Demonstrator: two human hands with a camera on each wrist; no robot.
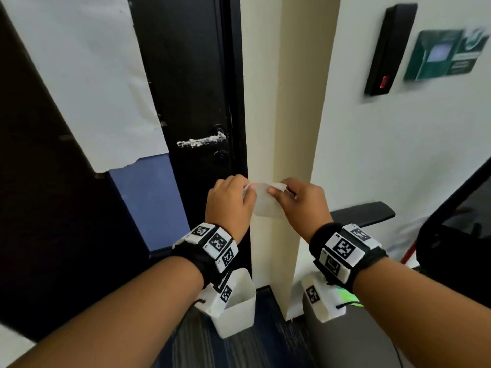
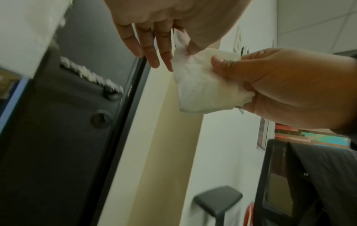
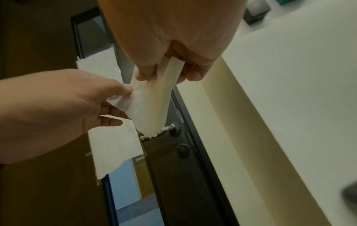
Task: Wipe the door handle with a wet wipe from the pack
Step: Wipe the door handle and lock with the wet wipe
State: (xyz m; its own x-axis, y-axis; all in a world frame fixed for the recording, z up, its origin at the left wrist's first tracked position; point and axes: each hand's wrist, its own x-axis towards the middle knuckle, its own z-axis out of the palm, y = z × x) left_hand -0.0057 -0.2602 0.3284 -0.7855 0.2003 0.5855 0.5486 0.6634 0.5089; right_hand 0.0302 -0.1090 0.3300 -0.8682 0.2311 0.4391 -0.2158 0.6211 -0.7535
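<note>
A white wet wipe (image 1: 267, 200) (image 2: 201, 90) (image 3: 152, 104) hangs folded between both hands in front of the cream door frame. My left hand (image 1: 229, 200) (image 3: 58, 107) pinches its left edge with thumb and forefinger, the other fingers straight. My right hand (image 1: 300, 203) (image 2: 289, 85) grips its right edge with thumb over curled fingers. The door handle (image 1: 201, 141) (image 2: 90, 75) (image 3: 164, 131), a black lever smeared with white residue, sits on the black door above and left of the hands, apart from the wipe. No wipe pack shows.
White paper (image 1: 85, 83) covers the door's glass panel on the left. A black card reader (image 1: 389, 49) and green sign (image 1: 446, 54) hang on the right wall. A chair armrest (image 1: 364, 212) juts out just right of my right hand.
</note>
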